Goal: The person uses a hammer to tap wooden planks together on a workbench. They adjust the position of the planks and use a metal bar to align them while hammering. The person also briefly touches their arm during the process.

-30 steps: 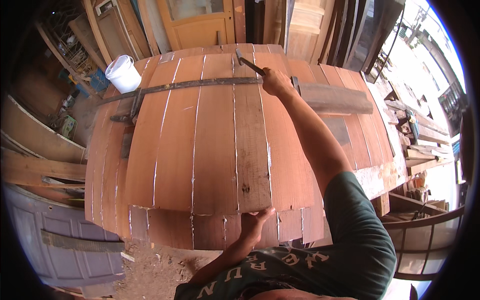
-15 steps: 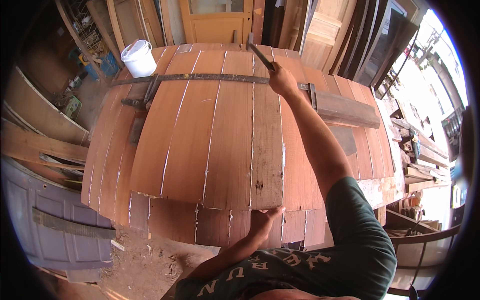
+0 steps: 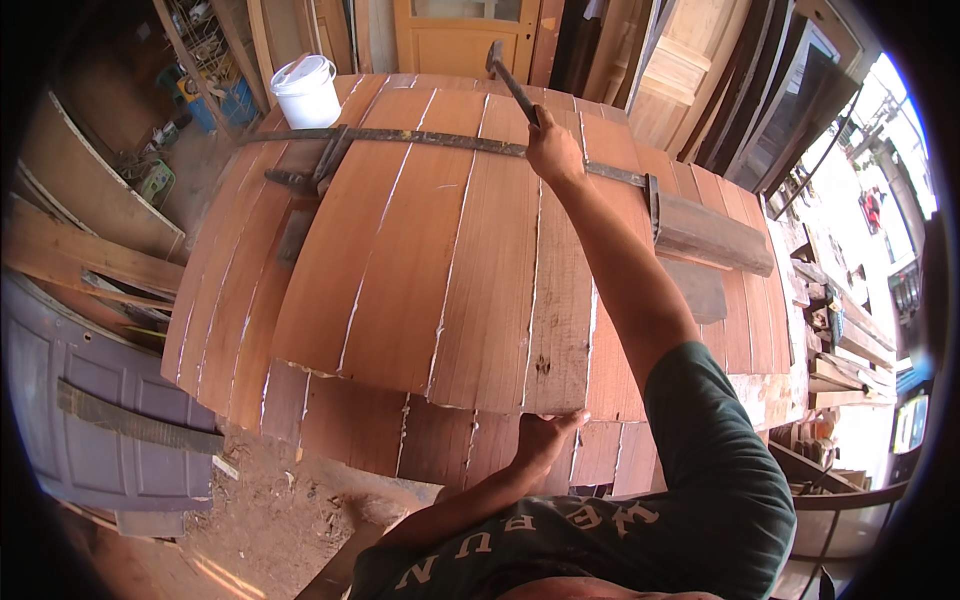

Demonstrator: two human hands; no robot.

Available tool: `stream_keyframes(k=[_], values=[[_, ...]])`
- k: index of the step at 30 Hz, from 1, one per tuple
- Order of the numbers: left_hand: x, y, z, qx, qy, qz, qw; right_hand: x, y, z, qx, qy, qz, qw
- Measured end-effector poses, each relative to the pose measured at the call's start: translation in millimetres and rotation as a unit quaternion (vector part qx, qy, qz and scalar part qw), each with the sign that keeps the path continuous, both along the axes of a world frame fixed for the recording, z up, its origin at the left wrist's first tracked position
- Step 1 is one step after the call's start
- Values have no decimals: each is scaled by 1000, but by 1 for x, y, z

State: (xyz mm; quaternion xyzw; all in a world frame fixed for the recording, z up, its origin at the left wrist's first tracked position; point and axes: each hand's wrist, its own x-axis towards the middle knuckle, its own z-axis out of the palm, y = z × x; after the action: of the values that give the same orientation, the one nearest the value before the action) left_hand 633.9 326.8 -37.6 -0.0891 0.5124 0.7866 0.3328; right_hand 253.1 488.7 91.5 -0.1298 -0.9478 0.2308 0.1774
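Reddish plank panel (image 3: 400,270), central; hammer (image 3: 518,93) gripped in right hand (image 3: 556,148), 1 o'clock; panel's near edge touched by left hand (image 3: 545,440), 5 o'clock; cannot tell its grip.

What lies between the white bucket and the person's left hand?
In the head view, the dark metal bar crosses near the white bucket; beyond it, white-seamed wooden boards extend toward the left hand.
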Motion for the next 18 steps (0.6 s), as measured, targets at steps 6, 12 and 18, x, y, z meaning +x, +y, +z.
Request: stream_keyframes(k=[6,12,18], values=[[3,4,-6,-14,21,21,999,-18,-4,-11,24,-83,55,995],[5,1,-12,-50,0,-20,999,-44,-82,9,-46,117,121,985],[5,2,-9,-56,21,-51,997,-107,-62,-23,58,-97,102,988]])
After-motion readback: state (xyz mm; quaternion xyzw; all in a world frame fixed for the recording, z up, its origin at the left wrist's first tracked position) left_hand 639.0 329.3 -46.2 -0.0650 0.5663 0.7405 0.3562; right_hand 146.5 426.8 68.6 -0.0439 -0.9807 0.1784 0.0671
